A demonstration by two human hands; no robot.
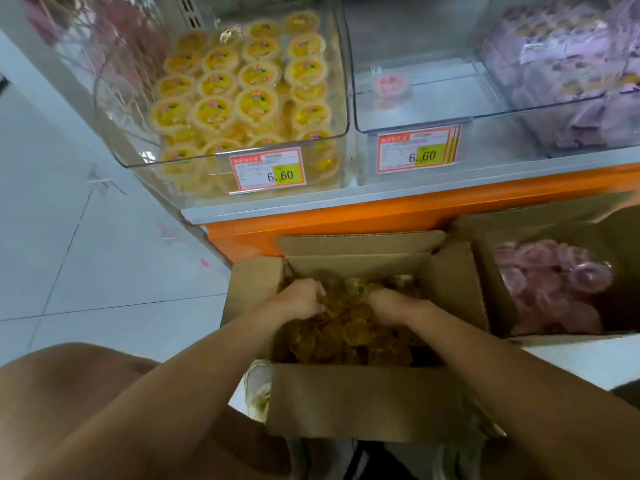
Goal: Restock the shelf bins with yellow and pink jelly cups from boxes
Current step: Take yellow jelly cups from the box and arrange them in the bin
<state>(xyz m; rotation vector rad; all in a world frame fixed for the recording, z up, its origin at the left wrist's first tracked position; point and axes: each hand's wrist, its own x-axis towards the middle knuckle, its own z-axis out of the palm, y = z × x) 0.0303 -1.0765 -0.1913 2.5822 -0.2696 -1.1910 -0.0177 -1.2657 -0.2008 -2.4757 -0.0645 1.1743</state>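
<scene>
An open cardboard box [363, 400] in front of me holds a heap of yellow jelly cups [349, 336]. Both my hands are inside it. My left hand [301, 299] has its fingers curled into the cups at the box's left. My right hand [388, 303] digs into the heap at the right, its fingers hidden among the cups. On the shelf above, a clear bin [341, 81] is packed with yellow jelly cups [242, 84]. The clear bin [450, 123] to its right holds a single pink jelly cup [390, 84].
A second open box [485, 268] on the right holds pink jelly cups [550, 282]. A far-right bin contains purple packets [568, 64]. The orange shelf edge [381, 216] runs above the boxes. White tiled floor [86, 254] lies to the left.
</scene>
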